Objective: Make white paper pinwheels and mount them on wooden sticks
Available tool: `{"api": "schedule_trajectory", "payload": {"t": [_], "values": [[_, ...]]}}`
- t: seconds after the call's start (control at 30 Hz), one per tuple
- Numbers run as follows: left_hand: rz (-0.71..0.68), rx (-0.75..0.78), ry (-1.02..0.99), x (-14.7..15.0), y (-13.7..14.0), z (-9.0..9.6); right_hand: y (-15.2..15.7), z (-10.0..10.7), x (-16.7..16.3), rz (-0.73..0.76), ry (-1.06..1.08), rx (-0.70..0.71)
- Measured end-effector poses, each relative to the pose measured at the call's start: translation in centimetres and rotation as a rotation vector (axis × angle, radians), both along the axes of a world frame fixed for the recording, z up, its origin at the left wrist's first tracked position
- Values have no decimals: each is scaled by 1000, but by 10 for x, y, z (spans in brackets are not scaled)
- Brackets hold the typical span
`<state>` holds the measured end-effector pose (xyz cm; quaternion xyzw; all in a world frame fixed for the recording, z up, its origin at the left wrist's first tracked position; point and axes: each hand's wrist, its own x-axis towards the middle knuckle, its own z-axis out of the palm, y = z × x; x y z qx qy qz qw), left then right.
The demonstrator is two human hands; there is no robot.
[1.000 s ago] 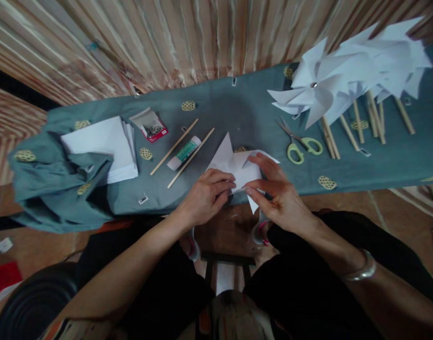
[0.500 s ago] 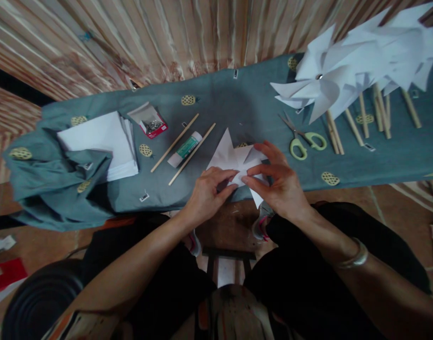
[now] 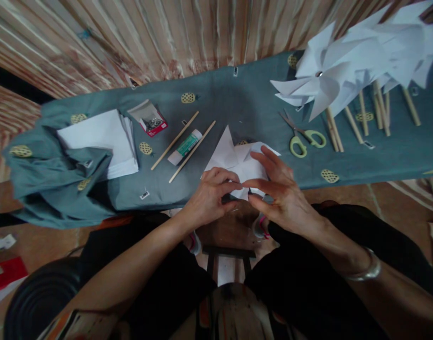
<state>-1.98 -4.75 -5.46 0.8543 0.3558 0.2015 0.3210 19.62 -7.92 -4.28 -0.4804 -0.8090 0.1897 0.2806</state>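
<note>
A white paper pinwheel (image 3: 242, 165), partly folded, lies at the near edge of the cloth-covered table, one pointed blade sticking up to the upper left. My left hand (image 3: 212, 193) grips its near left side, with the index fingertip on the paper and the thumb below. On the near right, my right hand (image 3: 278, 191) holds a flap between thumb and index finger, its other fingers raised over the paper. The two index fingertips almost meet. My fingers hide part of the near blades.
Left of the pinwheel lie two wooden sticks (image 3: 192, 152), a glue stick (image 3: 185, 147), an open box of metal pins (image 3: 154, 123) and stacked white paper (image 3: 103, 137). To the right are green-handled scissors (image 3: 303, 137) and several finished pinwheels on sticks (image 3: 347, 66). A corrugated wall (image 3: 202, 33) stands behind.
My right hand has shifted slightly down, its thumb now lower and farther from the index finger. A right-hand blade has spread outward, and the near corner is drawn in. My left thumb has dropped lower.
</note>
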Motion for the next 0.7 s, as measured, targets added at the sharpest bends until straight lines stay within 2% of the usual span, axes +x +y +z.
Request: {"api": "schedule_trajectory", "payload": {"t": [0.2,0.37,0.57,0.7], "values": [[-19,49,16,-2,0,0,-1,-2,7,31,-43,0],[-6,61,-60,-2,2,0,1,-2,2,-49,19,-57],[133,66,-95,3,1,-3,11,-5,-12,-207,61,31],[209,10,-127,4,1,-4,18,-9,-16,-221,45,68]]}}
